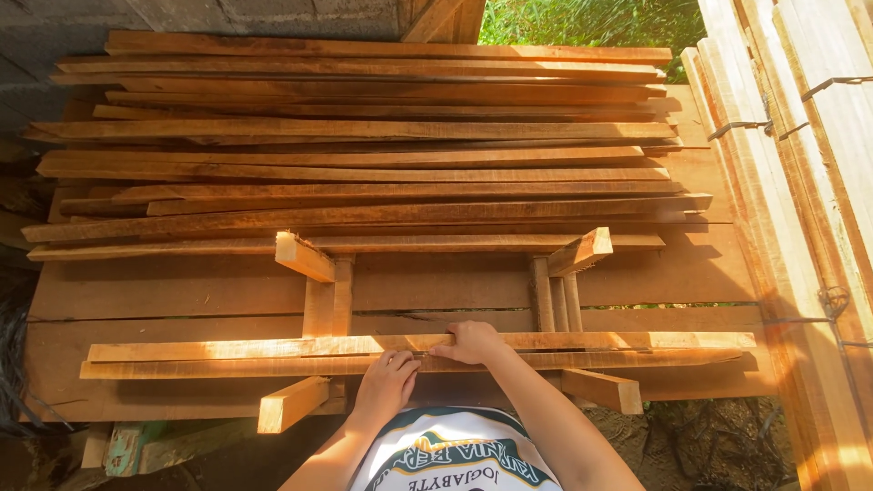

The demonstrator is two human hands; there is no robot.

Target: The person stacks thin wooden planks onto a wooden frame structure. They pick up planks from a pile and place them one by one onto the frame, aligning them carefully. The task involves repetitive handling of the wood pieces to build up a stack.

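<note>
While your left hand (386,382) curls on the front slat (227,367), your right hand (471,343) pinches the rear slat (273,346). Both slats lie across two wooden blocks (300,400) on the counter (164,291).

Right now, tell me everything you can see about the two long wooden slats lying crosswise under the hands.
The two long pale-orange rough-sawn wooden slats lie flat, side by side and touching, running left to right across the near part of the plank workbench. They rest on two short upright wooden frames, with block ends poking out beneath. The far slat is brightly sunlit; the near one is more shaded. The left hand rests on the near slat and the right hand on the far one, near the middle.
</note>
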